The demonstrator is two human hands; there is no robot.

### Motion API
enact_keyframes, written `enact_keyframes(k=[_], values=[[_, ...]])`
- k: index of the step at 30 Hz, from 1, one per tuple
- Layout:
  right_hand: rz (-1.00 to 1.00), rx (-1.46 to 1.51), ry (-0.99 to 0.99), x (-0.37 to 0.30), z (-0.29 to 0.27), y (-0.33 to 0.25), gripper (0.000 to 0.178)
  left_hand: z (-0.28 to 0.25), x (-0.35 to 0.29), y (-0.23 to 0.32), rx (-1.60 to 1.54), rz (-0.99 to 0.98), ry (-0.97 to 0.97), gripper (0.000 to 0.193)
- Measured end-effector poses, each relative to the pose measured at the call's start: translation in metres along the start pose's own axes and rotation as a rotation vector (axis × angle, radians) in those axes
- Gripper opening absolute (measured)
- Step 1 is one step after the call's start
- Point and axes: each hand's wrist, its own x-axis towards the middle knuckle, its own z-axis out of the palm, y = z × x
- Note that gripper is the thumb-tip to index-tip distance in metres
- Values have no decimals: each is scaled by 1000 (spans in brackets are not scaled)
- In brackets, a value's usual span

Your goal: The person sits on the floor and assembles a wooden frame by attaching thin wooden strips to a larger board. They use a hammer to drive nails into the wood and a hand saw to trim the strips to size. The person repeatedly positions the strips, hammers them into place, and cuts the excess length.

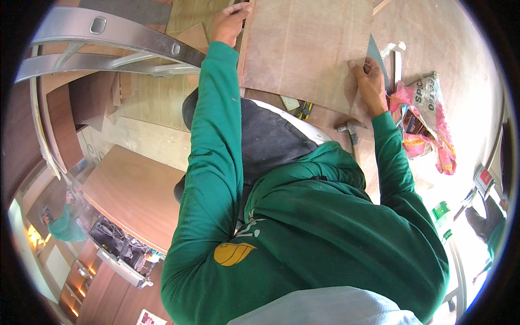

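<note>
A large brown wooden sheet lies across the work surface ahead of me. My left hand is at its left edge, fingers curled together; whatever they may grip is hidden. Over on the right side of the sheet, my right hand closes on a thin, pointed grey-green sheet that stands tilted up. A hammer lies just below this hand, its handle partly behind my sleeve. Pliers with yellow and black handles rest by the wooden sheet's near edge, beside my leg.
A torn pink plastic bag lies right of my right forearm. An aluminium ladder reaches in from the left, close to my left arm. A brown panel and an open toolbox are at lower left. Other people are at both sides.
</note>
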Motion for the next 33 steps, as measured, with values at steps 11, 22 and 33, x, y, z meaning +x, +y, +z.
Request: enact_keyframes(k=[11, 22, 33], values=[[-19, -179, 22, -5, -3, -14, 55, 8, -2, -6, -76, 29, 79, 23], [-413, -848, -107, -142, -65, 44, 52, 62, -44, 19, 224, 178, 447, 23], [-29, -830, -353, -197, -75, 105, 49, 63, -42, 25, 139, 158, 429, 26]])
